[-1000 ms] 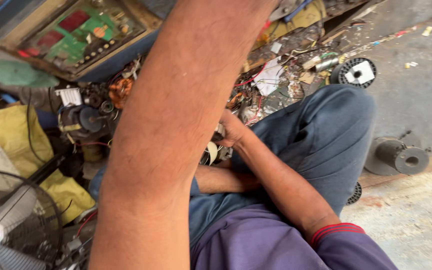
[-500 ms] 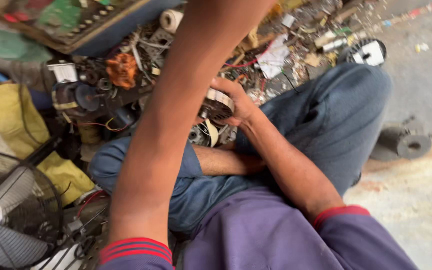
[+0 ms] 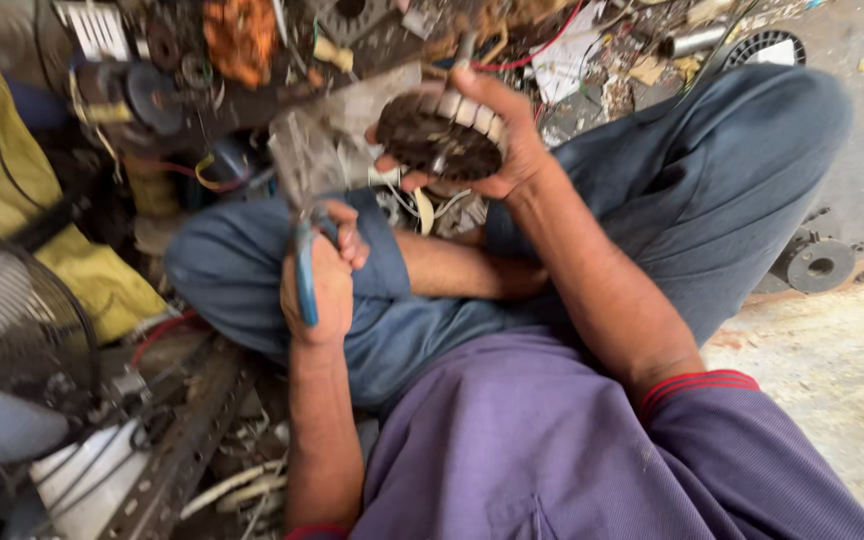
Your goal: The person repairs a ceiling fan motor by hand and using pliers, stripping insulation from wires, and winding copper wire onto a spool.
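Change: the left arm, which filled the middle of the view half a second ago, is now drawn back and low; the motor stator is lifted clear of the scrap pile.
Left hand: the left hand (image 3: pixel 320 285) is closed in a fist round the blue-handled pliers (image 3: pixel 304 270), held just above the left knee (image 3: pixel 252 260).
Right hand: the right hand (image 3: pixel 492 140) is seen with its grip curled round the round motor stator (image 3: pixel 439 135), fingers over the top edge, thumb beneath.
Stator: held up in the air, above the lap and in front of the scrap heap (image 3: pixel 252 60), dark windings facing the camera.
Step in hand: by the look of it, the stator is being presented to the tool for stripping.
Next move: the pliers would need to be raised to the windings while the stator is kept steady.
Surroundings: a fan guard (image 3: pixel 12 330) is seen at the left, a small motor part (image 3: pixel 817 265) on the floor at the right.
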